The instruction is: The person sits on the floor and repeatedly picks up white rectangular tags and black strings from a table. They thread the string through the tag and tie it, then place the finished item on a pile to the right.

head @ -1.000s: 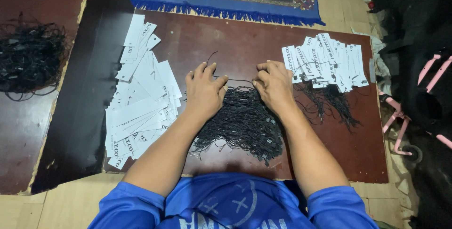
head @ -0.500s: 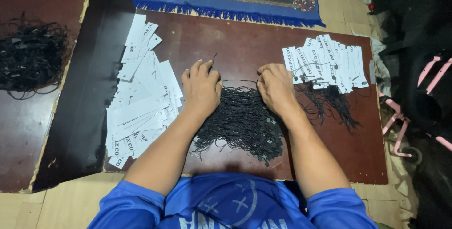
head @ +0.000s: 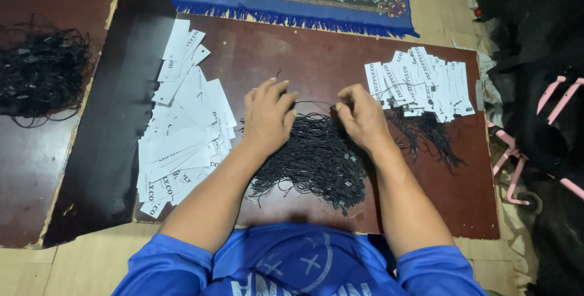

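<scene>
Left hand (head: 267, 116) & right hand (head: 360, 115) each pinch, fingers curled, one black string off the string pile (head: 316, 162) mid-worktop (head: 316, 59); lift slow (tangles likely).

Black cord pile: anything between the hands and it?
Nothing visible. The left hand and right hand both rest at the far edge of the black cord pile, fingers pinching a thin loop of cord there. The white tags lie left of the pile, off to the side.
</scene>
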